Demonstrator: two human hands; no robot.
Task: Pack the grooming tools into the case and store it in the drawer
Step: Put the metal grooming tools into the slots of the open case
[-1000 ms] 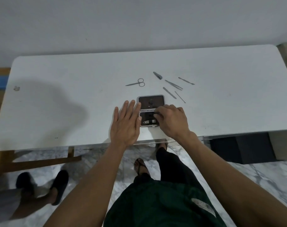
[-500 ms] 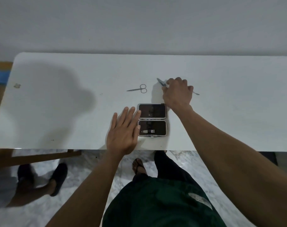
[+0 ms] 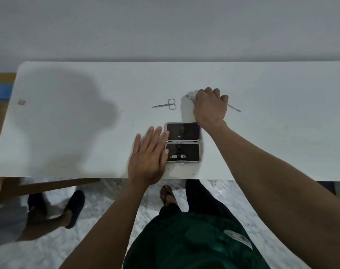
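Observation:
The open grooming case [image 3: 183,142] lies near the front edge of the white table [image 3: 68,133], two black-lined halves with silver rims. A small nail clipper [image 3: 178,156] sits in the near half. My left hand [image 3: 148,158] lies flat on the table, its fingertips touching the case's left edge. My right hand [image 3: 210,107] is beyond the case, fingers curled down over the loose metal tools. It pinches a slim metal tool [image 3: 189,97] whose tip pokes out to the left. Another thin tool [image 3: 234,108] shows at its right. Small scissors [image 3: 165,104] lie to the left.
A grey wall runs behind the table. Wooden furniture [image 3: 2,80] stands at the left end. Under the front edge are my sandalled foot [image 3: 167,195] and another person's feet in dark slippers [image 3: 74,208] on the marble floor.
My right hand left the case's near half and reached out to the loose tools beyond it, curling over them. My left hand stayed flat beside the case.

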